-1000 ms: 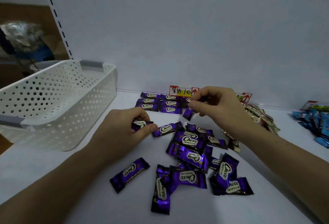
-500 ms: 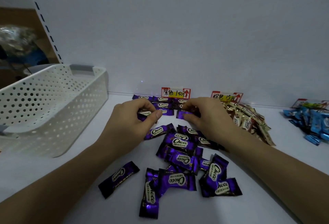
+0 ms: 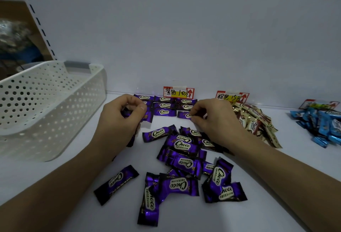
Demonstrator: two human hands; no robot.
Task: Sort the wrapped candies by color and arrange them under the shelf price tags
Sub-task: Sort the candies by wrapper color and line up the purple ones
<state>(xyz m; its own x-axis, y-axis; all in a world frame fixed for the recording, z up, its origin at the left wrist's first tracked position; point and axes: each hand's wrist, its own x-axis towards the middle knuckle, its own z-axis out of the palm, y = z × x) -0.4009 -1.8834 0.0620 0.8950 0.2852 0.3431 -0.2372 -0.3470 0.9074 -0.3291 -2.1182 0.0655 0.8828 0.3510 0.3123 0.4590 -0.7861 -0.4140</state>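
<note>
Below the purple tag [image 3: 178,92], our left hand [image 3: 121,121] grips a candy [image 3: 148,117] left of the rows [image 3: 164,105], while our right hand [image 3: 214,121] pinches a second candy [image 3: 184,115] at their right end.

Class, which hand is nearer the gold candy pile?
Right. The right hand sits just left of the gold candy pile; the left hand is farther left, nearer the white basket.
</note>
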